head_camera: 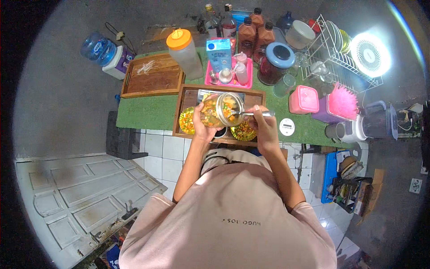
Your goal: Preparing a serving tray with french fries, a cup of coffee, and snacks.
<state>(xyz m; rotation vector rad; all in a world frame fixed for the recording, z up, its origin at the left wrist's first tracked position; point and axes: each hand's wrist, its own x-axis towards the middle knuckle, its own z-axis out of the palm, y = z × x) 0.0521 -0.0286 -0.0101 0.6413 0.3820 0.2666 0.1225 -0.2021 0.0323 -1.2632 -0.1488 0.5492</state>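
Observation:
Tilted on its side, a clear glass jar [215,112] holds a mix of diced vegetables in orange, yellow and green. My left hand [203,126] grips the jar from the left, and its open mouth faces right. A metal spoon [267,113] is held in my right hand [265,129], its bowl inside the jar mouth among the vegetables. Below the jar lies a wooden tray [263,99]. On it, gold-rimmed plates of diced vegetables stand at the left [186,123] and the right [244,133]. Between them, a dark bowl [221,132] is partly hidden.
Behind the tray, a pink tray [209,80] carries a milk carton [218,52] and small bottles. An orange-lidded jar [184,53] and another wooden tray [153,75] stand leftward. To the right are a blue-lidded pitcher [273,64], a pink box [304,100] and a dish rack [339,64].

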